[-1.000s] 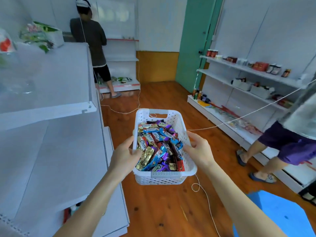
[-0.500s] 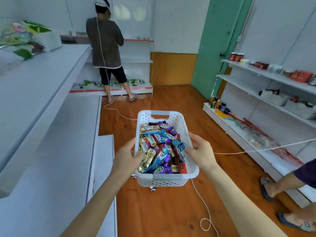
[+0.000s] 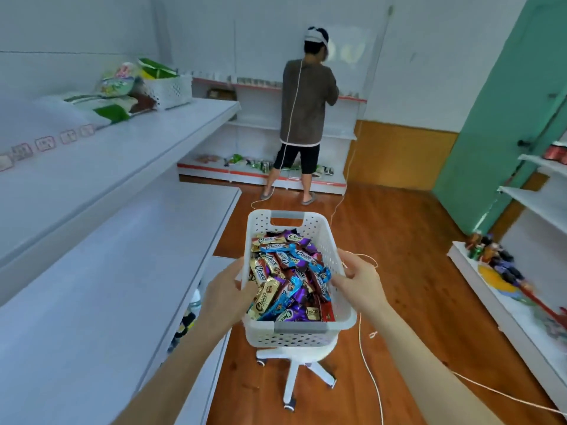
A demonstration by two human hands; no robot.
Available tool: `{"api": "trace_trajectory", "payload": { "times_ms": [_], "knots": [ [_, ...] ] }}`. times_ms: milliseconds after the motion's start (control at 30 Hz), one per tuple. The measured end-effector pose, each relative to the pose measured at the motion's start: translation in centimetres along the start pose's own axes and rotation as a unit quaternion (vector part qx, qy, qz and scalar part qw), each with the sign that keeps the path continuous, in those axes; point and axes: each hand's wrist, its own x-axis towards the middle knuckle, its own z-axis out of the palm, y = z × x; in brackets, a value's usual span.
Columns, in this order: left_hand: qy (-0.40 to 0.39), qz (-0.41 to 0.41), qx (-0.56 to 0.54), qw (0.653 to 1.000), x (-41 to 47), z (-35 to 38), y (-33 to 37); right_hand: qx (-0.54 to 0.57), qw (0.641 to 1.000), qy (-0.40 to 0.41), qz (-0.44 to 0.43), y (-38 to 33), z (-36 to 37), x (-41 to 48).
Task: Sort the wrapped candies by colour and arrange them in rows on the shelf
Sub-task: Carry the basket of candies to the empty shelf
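I hold a white perforated basket (image 3: 334, 240) in front of me above the wooden floor. It is heaped with wrapped candies (image 3: 287, 277) in gold, blue, purple and red wrappers. My left hand (image 3: 225, 294) grips the basket's left rim and my right hand (image 3: 359, 279) grips its right rim. A bare white shelf (image 3: 101, 289) runs along my left, just beside the basket, with a higher shelf (image 3: 101, 167) above it.
A white wheeled stool base (image 3: 296, 366) stands on the floor under the basket. A person (image 3: 306, 111) stands at the far shelves with their back to me. Snack bags and a white basket (image 3: 170, 90) sit on the upper left shelf. Stocked shelves (image 3: 515, 305) line the right wall. White cords trail across the floor.
My view has swung further left along the aisle, with the basket still in both hands. The person on the right has left view and the stool base now shows under the basket.
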Motion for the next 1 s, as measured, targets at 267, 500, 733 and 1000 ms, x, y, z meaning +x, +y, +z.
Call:
{"api": "trace_trajectory", "payload": {
  "times_ms": [267, 500, 733, 1000],
  "knots": [
    [0.049, -0.018, -0.006, 0.999, 10.1, -1.5, -0.4, 0.023, 0.999, -0.043, -0.023, -1.7, 3.9, 11.6],
    [0.064, -0.030, -0.003, 0.997, 17.4, -1.8, -0.2, 0.031, 0.998, -0.056, -0.029, -1.8, 6.0, 19.6],
    [0.086, -0.054, -0.006, 0.995, 23.2, -0.8, -0.1, 0.035, 0.995, -0.088, -0.039, -1.2, 7.2, 26.7],
    [0.116, -0.081, -0.006, 0.990, 28.2, -0.1, -0.7, 0.038, 0.990, -0.127, -0.046, -0.7, 9.0, 33.1]
  ]
}}
